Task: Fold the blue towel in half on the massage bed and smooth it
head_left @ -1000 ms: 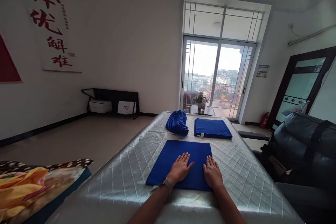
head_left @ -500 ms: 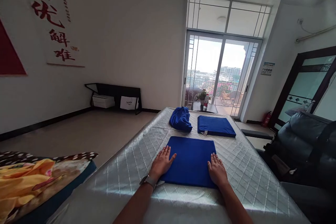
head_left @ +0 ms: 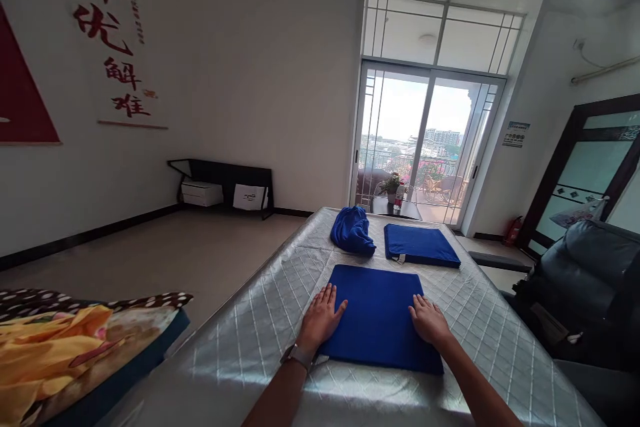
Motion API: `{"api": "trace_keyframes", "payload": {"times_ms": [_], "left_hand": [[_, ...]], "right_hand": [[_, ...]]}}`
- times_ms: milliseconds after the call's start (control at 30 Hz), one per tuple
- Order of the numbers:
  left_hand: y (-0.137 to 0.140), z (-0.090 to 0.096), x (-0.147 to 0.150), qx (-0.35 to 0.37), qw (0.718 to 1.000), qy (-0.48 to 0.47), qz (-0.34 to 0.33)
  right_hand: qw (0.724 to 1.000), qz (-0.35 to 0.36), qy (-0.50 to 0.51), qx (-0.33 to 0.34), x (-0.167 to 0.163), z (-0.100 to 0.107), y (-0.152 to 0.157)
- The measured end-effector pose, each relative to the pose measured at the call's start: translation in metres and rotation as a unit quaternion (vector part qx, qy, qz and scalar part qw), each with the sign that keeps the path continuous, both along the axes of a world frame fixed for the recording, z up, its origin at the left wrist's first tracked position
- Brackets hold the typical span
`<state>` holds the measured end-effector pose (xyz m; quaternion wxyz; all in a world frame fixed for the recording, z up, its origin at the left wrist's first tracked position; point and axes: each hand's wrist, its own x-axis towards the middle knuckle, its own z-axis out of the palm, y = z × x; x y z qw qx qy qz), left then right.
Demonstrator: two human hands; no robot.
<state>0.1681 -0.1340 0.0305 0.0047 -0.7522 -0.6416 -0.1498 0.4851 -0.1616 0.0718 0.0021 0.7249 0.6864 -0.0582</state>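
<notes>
A blue folded cloth (head_left: 377,320) lies flat as a near-rectangle on the silvery quilted table cover (head_left: 260,320). My left hand (head_left: 323,317) rests on its left edge, fingers stretched out and thumb apart. On the opposite edge lies my right hand (head_left: 429,320), open, with its palm down. Beyond it, a neat stack of folded blue cloth (head_left: 423,245) with a small white tag sits at the far right. To the left of that stack is a crumpled blue cloth (head_left: 352,231) in a loose heap.
Bedding with a yellow blanket (head_left: 60,347) is at the left. A dark leather chair (head_left: 580,280) holding a black bag stands at the right. Past the far end, a small table (head_left: 395,207) carries a potted plant and bottle. A black shelf (head_left: 227,180) stands by the wall.
The view has shifted slightly, so the scene sits a little further right. My right hand has moved a bit up along the cloth's right edge, uncovering its near right corner.
</notes>
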Motion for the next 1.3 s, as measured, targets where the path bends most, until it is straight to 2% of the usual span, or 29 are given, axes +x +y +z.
{"api": "trace_keyframes", "payload": {"times_ms": [167, 333, 533, 700, 900, 967, 1033, 1200, 1300], "left_hand": [[-0.002, 0.004, 0.000, -0.002, 1.000, -0.008, 0.005], [-0.002, 0.003, -0.001, 0.004, 1.000, -0.006, -0.002], [0.004, -0.005, -0.005, 0.003, 1.000, -0.003, -0.008], [0.005, -0.006, -0.007, -0.009, 1.000, 0.009, -0.009], [0.000, 0.005, -0.004, -0.001, 1.000, 0.027, 0.008], [-0.001, 0.009, 0.009, 0.011, 0.999, 0.034, -0.013], [-0.002, 0.013, 0.034, 0.012, 0.997, 0.038, -0.063], [0.015, 0.021, 0.133, 0.034, 0.976, 0.022, -0.213], [0.039, 0.023, 0.188, 0.049, 0.965, -0.015, -0.256]], "right_hand": [[0.999, 0.008, 0.021, 0.038, -0.004, 0.010, 0.044], [0.998, -0.006, 0.047, 0.042, 0.003, -0.007, 0.077], [0.998, -0.013, 0.044, 0.050, 0.010, -0.027, 0.085], [0.998, -0.006, 0.048, 0.045, 0.011, -0.024, 0.086], [0.996, 0.000, 0.068, 0.063, 0.015, -0.021, 0.084], [0.995, 0.000, 0.073, 0.069, 0.016, -0.022, 0.083], [0.994, 0.000, 0.080, 0.071, 0.015, -0.023, 0.082], [0.994, 0.003, 0.083, 0.074, 0.015, -0.025, 0.080], [0.995, 0.023, 0.065, 0.074, 0.017, -0.027, 0.079]]}}
